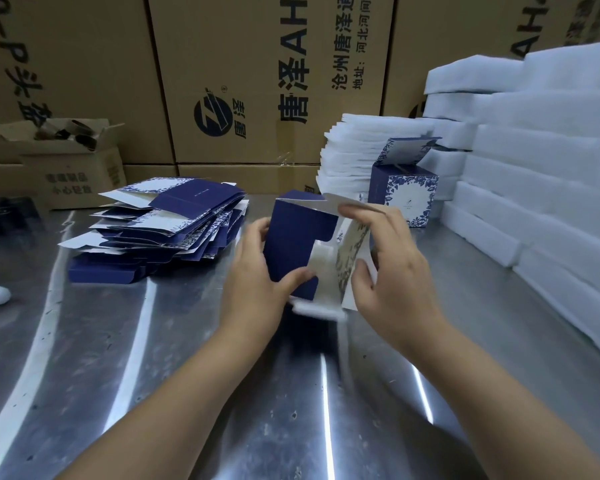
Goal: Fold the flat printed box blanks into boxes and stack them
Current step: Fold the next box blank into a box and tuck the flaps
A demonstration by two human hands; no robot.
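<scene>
A scuffed steel table (194, 393) fills the lower frame, with brown shipping cartons (267, 77) stacked behind it. At centre, the left hand (257, 271) grips the navy side of a half-folded box blank (298, 237), thumb pressed on its face, while the right hand (392, 265) pinches the floral flap. Left of centre lies a loose pile of flat blanks (167, 223). One folded box (404, 192) stands at upper right, lid flap raised, beside white foam stacks (548, 174).

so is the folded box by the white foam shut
Open: the blue-and-white floral cardboard box has its lid flap standing up.
</scene>
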